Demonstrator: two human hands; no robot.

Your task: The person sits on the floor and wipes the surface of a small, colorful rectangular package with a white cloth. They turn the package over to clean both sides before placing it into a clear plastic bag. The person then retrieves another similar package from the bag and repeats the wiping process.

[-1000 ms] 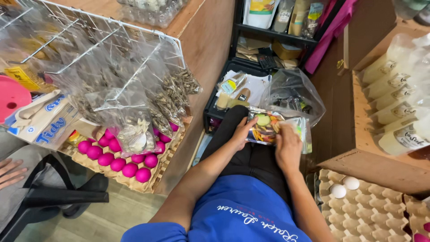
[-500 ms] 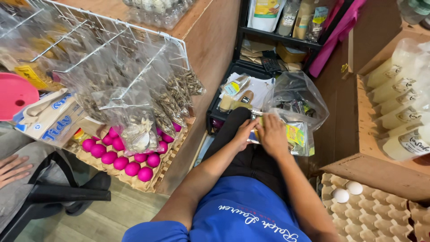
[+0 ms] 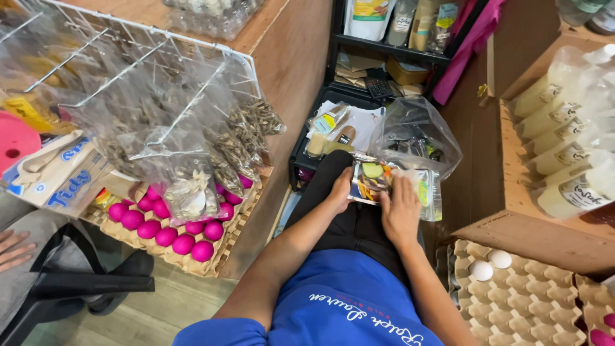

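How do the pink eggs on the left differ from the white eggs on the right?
The pink eggs are bright magenta and many, nearly filling the left cardboard tray; the white eggs are just two, side by side in the right cardboard tray, which shows mostly empty cups. The pink eggs sit partly under hanging clear bags; the white eggs lie uncovered. Both rest in similar moulded trays.
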